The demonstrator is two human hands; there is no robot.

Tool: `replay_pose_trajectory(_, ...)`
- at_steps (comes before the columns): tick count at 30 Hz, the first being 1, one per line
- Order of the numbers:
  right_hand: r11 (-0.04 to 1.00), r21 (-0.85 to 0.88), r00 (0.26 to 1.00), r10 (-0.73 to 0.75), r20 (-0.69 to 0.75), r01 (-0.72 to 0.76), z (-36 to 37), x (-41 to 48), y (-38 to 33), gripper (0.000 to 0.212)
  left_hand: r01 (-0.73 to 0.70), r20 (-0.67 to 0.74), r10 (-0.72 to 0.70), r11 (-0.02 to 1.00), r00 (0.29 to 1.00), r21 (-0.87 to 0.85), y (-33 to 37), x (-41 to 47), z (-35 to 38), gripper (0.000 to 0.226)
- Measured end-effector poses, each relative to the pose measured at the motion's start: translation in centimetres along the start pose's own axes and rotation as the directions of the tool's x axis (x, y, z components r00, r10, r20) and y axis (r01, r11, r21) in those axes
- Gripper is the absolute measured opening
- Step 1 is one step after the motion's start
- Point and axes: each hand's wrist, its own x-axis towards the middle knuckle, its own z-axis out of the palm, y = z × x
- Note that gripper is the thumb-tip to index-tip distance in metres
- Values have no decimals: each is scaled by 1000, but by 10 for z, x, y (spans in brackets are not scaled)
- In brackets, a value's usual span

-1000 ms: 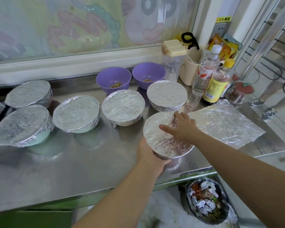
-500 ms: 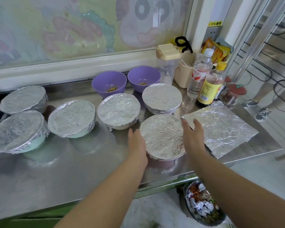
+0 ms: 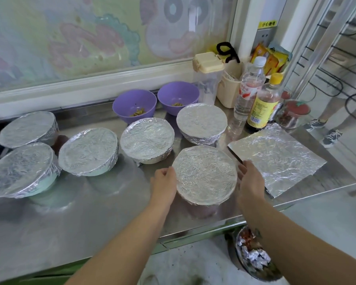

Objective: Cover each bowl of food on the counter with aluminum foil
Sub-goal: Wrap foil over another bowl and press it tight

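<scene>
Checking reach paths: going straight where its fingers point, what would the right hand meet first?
The right hand would probably reach the far foil-covered bowl, past the gap between the near covered bowl and the loose foil sheet. Depth is unclear; it might slip by toward the clear bottle.

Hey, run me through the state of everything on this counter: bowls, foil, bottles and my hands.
Near bowl: covered with foil.
Five other bowls: foil-covered.
Purple bowls: uncovered, a little food inside.
Foil sheet: lying flat, unused.
Clear bottle: capped, upright.
Yellow-capped bottle: capped, upright.
Left hand: fingers curled at near bowl's rim, grip unclear.
Right hand: open, beside near bowl.
</scene>
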Motion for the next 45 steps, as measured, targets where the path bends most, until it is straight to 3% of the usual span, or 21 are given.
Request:
replay_pose_trajectory(3,998,42,998,43,-45,-41,3,-23,19,32,-163,36,164,986,986,-30,22,2,1,22)
replay_pose_trajectory(7,987,123,992,115,-54,-107,18,-38,38,44,-294,165,289,956,943,8,36,12,6,39)
replay_pose_trajectory(21,999,-7,999,39,22,-39,15,-16,33,51,-185,81,185,983,979,-9,21,3,7,34)
replay_pose_trajectory(25,999,50,999,18,-44,-16,6,-22,36,46,-120,116,130,989,985,-91,15,13,1,30)
replay_pose_trajectory(29,989,130,997,79,-23,-75,16,-44,48,45,-14,142,44,979,989,-202,5,15,12,24)
replay_pose_trajectory(37,991,84,994,105,-38,-102,20,-27,49,47,46,111,-15,959,994,-281,4,7,17,29)
replay_pose_trajectory(41,989,97,993,102,64,-108,10,-27,27,52,24,139,30,929,990,-369,21,-3,11,26)
replay_pose_trajectory(45,983,181,979,-28,203,-9,33,-36,-32,30,-132,70,180,888,981,-440,65,1,-20,28)
